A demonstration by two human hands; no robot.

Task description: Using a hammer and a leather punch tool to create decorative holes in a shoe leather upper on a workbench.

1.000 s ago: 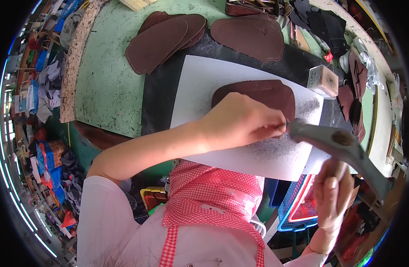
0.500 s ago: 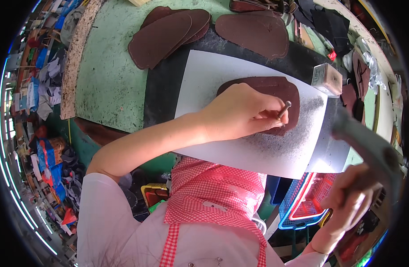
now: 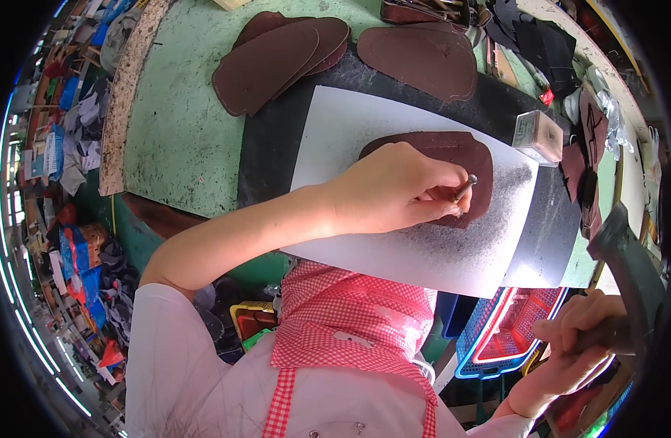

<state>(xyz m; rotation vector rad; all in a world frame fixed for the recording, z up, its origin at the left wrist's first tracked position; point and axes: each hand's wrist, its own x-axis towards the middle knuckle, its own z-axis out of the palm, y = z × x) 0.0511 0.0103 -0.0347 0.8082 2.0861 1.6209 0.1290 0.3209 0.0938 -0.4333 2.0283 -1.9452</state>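
Observation:
My left hand is closed on a short metal punch, held over a dark brown leather piece. The punch's lower tip is hidden by my fingers. The leather lies on a white sheet speckled with black specks. Off to the right, my right hand grips the handle of a hammer, its dark metal head raised beside the table and apart from the punch.
A black mat lies under the sheet on the green table. Brown leather pieces overlap at the back, near another piece. A clear box stands at the sheet's right edge. Plastic baskets are below the table.
The hammer has moved down and to the right, away from the punch, its head swinging outward. My left hand has barely shifted, still holding the punch over the leather.

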